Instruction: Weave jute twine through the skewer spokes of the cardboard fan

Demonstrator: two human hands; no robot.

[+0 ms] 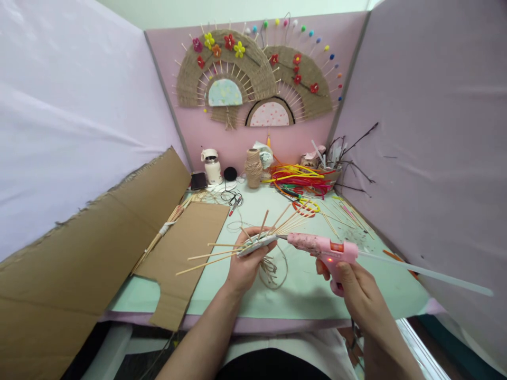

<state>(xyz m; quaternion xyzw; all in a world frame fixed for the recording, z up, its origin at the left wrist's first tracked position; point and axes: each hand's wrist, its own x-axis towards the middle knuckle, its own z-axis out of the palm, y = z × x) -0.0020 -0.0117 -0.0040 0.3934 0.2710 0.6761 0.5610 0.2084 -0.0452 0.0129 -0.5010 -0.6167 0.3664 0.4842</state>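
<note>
My left hand (246,262) grips a small flat half-round card piece (257,244) with several thin wooden sticks (209,255) fanning out from it, held above the pale green table (309,285). My right hand (352,279) is closed round the handle of a pink glue gun (322,248). The gun's nozzle points left and meets the edge of the card piece. A long clear glue stick (428,273) juts out of the gun's back toward the right. Loose twine (273,269) hangs below the card piece onto the table.
Cardboard sheets (186,248) lie at the left, one large sheet leaning on the wall. At the back stand a twine spool (253,168), a small white jar (213,166), scissors (234,202) and a heap of coloured strips (301,179). Two woven fans (237,68) hang on the pink wall.
</note>
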